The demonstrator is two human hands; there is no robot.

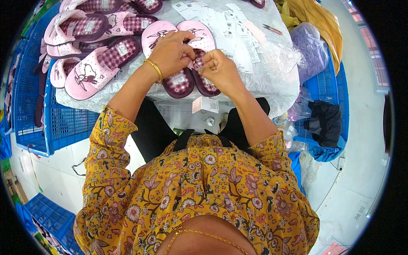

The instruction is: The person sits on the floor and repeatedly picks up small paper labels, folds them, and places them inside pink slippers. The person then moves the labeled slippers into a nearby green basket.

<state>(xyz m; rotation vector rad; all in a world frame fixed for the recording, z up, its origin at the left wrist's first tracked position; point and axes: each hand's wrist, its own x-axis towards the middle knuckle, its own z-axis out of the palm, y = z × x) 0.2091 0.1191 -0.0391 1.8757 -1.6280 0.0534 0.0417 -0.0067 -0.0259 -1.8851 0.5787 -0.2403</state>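
Observation:
A pair of pink slippers (pixel 156 35) with maroon checked insoles lies side by side on the plastic-covered table (pixel 272 85) in front of me. My left hand (pixel 170 53), with a gold bangle at the wrist, and my right hand (pixel 216 68) meet over the right slipper of the pair, fingers pinched together on its edge and on something small that I cannot make out. A paper tag (pixel 205 104) hangs below the table's front edge, under my hands.
More pink slippers (pixel 91 70) are heaped at the left, beside blue plastic crates (pixel 29 106). Paper tags (pixel 229 29) are spread at the back, scissors (pixel 272 29) beyond them. Plastic bags (pixel 312 49), yellow cloth and another blue crate with dark fabric (pixel 325 121) stand at the right.

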